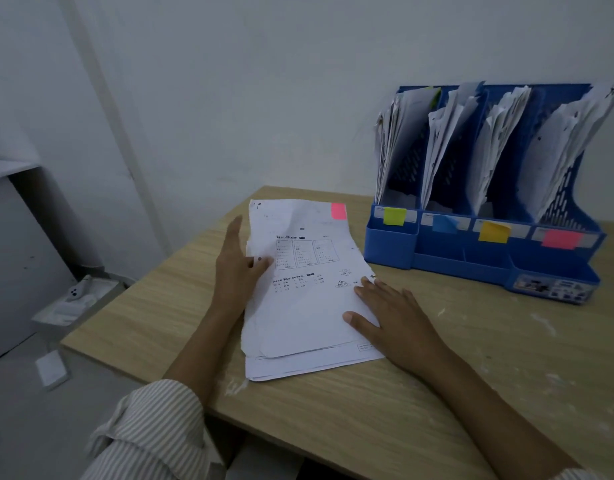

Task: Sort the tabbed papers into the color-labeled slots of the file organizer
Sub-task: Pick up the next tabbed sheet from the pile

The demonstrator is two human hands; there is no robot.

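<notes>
Head view, the only one here. A stack of papers [305, 299] is laid near the left edge of a light wood table [437, 393], a bit skewed, with a pink tab [339, 211] stuck on the far right corner of the top sheet. The left hand [238, 261] is set against the stack's left side, fingers straight and the thumb laid on the top sheet, nothing really clutched. The right hand [388, 313] is spread flat on the stack's right edge, fingers relaxed, pressing down on the paper.

Toward the far right corner of the table a blue file organizer [485, 251] is stood, four slots, all already stuffed with leaning white sheets. Each slot front is marked by a sticky note: green label [394, 216] on the leftmost, then blue label [444, 223], yellow label [494, 232], and pink label [561, 239] on the rightmost. The organizer is kept well apart from the stack, with bare table between them.

Whitish smears are seen on the tabletop to the right. A striped sleeve [149, 431] is rolled up on the left arm. Off the left edge, down on the floor, a shallow box [73, 303] with a white gadget in it and a loose paper scrap [51, 368] can be made out, blurry.
</notes>
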